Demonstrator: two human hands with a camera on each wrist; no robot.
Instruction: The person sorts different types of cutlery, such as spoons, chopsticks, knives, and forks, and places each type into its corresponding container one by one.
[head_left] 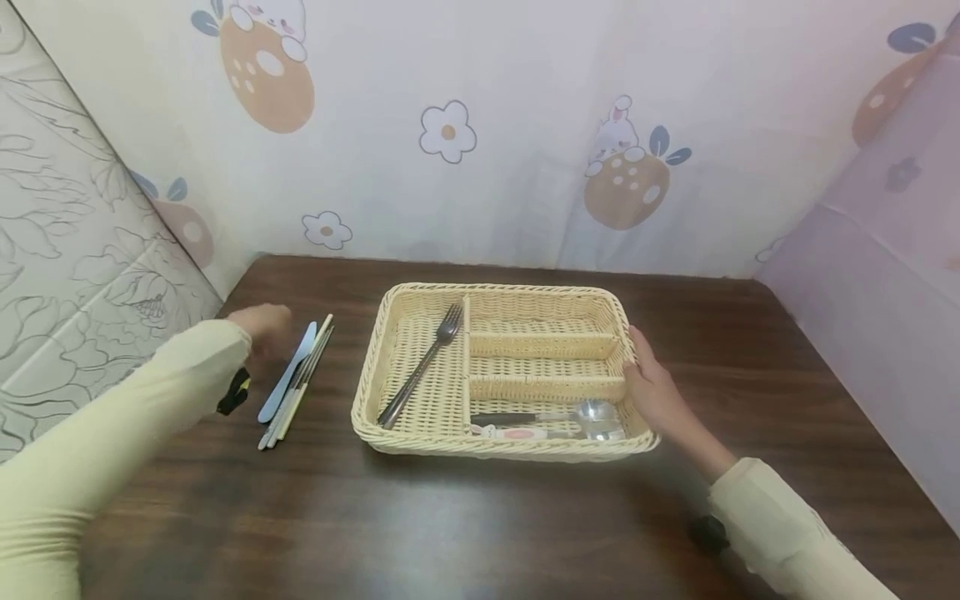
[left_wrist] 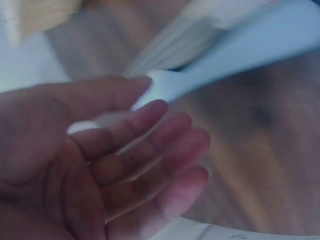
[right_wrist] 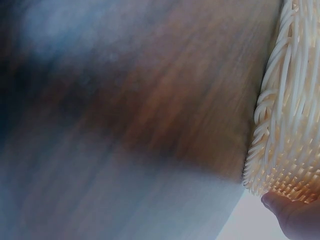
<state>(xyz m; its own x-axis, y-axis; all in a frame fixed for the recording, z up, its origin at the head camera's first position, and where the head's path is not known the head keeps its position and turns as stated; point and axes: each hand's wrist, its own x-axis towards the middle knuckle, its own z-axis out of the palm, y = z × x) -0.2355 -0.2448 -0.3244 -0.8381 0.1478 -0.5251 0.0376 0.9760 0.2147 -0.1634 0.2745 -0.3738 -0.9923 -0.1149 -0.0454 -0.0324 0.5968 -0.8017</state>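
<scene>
My left hand (head_left: 262, 329) is just left of a light blue table knife (head_left: 288, 375), apart from it in the head view. Its fingers (left_wrist: 165, 145) look relaxed and bent a little in the left wrist view, with the blurred knife (left_wrist: 240, 55) behind the thumb tip. Beside the knife lie slim chopsticks (head_left: 307, 379), metal and pale yellow. My right hand (head_left: 656, 387) grips the right end of a cream woven cutlery basket (head_left: 506, 450), thumb at the rim. A fork (head_left: 423, 367) lies slanted in the basket's left compartment; two spoons (head_left: 597, 412) lie in the front right one.
Two narrow compartments (head_left: 540, 367) of the basket sit behind the spoons. The dark wooden table (head_left: 420, 525) extends around everything. Patterned cloth (head_left: 510, 167) hangs at the back, with more along the left and right sides.
</scene>
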